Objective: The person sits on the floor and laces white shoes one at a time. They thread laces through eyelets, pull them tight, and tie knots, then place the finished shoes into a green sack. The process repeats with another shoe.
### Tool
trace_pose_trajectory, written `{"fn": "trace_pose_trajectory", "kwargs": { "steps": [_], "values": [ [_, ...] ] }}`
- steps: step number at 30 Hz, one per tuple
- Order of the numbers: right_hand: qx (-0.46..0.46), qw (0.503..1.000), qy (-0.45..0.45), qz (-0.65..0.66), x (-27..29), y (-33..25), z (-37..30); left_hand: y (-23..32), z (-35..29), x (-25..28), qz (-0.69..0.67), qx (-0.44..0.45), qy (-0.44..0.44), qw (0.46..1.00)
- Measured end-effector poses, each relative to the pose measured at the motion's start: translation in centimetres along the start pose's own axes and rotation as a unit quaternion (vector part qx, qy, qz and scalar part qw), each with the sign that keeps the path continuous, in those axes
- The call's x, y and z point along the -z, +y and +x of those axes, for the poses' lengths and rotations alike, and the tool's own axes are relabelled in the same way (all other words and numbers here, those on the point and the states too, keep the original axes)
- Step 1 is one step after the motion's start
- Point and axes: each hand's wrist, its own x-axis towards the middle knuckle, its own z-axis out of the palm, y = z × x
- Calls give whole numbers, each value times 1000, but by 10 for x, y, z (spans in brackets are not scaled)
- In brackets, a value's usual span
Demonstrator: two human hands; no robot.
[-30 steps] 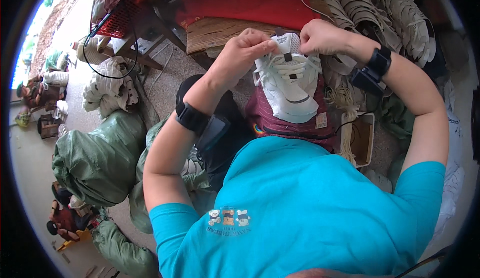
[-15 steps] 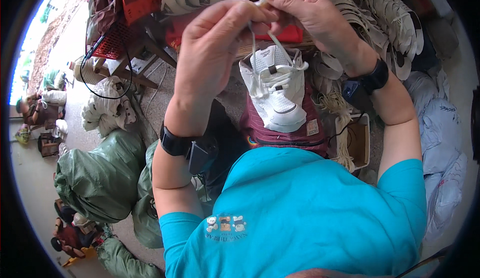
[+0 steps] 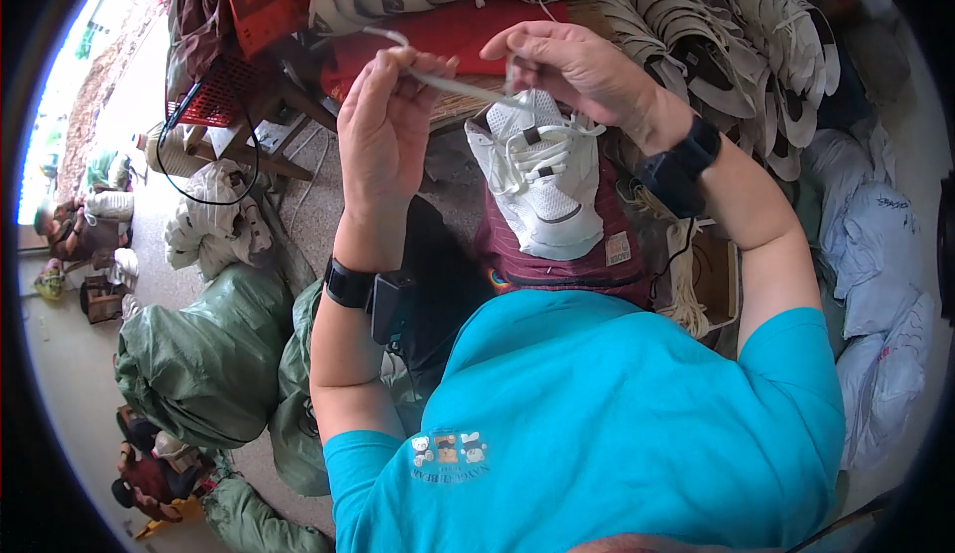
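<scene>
The left hand (image 3: 383, 120) and right hand (image 3: 587, 71) have parted beyond the white shoe (image 3: 552, 210) on maroon cloth (image 3: 567, 273), so a lace (image 3: 463, 86) now trails shoeward from the left's pinching grip; the right's I cannot tell.

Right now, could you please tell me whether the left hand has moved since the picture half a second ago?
Yes: the left hand has moved leftward, closer to the red basket in the same view.

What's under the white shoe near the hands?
The white shoe rests on maroon striped cloth, which shows around its toe. The shoe covers whatever is right beneath it, so that can't be seen.
</scene>
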Motion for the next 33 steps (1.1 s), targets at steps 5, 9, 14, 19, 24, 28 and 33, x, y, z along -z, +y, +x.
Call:
{"fn": "trace_pose_trajectory", "kwargs": {
  "steps": [5,9,14,19,24,28,33],
  "values": [
    [-4,997,65,-47,7,-5,-17,-10,-7,10,21,22,46,998],
    [207,958,82,-180,-17,-13,-3,-10,11,-35,104,30,32,994],
    [430,702,140,-550,-39,-34,-2,-8,15,-44,75,83,-31,993],
    [150,794,83,-583,-47,-18,-40,2,13,-35,85,51,24,995],
    [147,789,82,-591,-42,36,-40,-6,8,-52,34,65,16,997],
    [238,724,15,-647,-35,45,-37,-1,7,-44,54,45,40,997],
    [210,673,-2,-709,-31,39,-37,0,6,-26,61,29,50,996]
  ]
}}
